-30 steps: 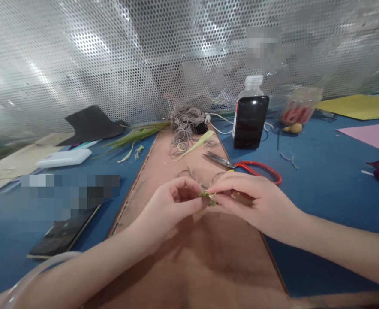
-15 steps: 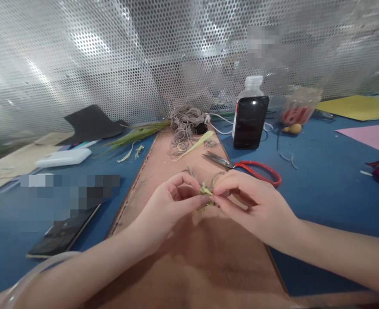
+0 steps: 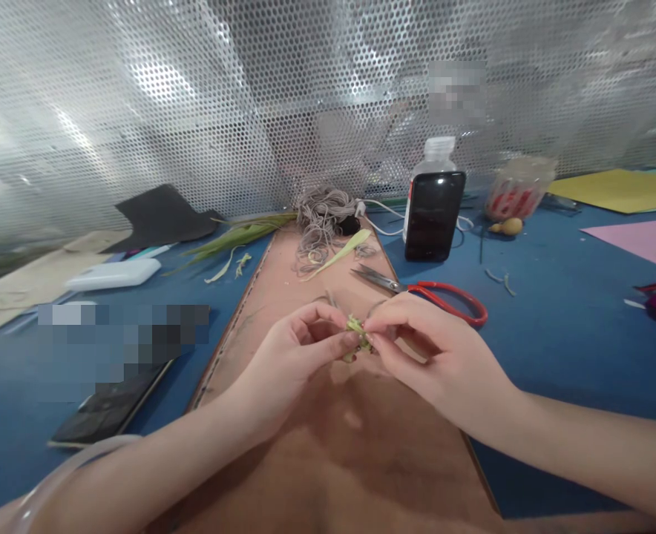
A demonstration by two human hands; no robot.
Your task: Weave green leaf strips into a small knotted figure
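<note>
Over the brown board (image 3: 328, 460), my left hand (image 3: 289, 348) pinches a small crumpled piece of pale-green leaf (image 3: 355, 324) between thumb and fingertips. From the other side, my right hand (image 3: 444, 352) grips the same piece with thumb and forefinger. Thin grey cord ends stick out behind the fingers. The fingertips partly hide how leaf and cord are joined. Just beyond my right hand lie red-handled scissors (image 3: 451, 300), blades pointing left. A pale leaf strip (image 3: 339, 254) and a tangle of grey cord (image 3: 323, 211) rest at the board's far end.
A phone (image 3: 435, 219) leans upright against a clear bottle (image 3: 439, 150) at the back. Another dark phone (image 3: 110, 411) lies left on the blue table (image 3: 573, 356), near a white case (image 3: 113, 274) and long green leaves (image 3: 239, 237). Pink paper (image 3: 645, 241) lies right.
Both hands keep hold of the leaf piece; my fingertips have shifted slightly on it, and more of its green shows between them. The view has tilted a little upward.
</note>
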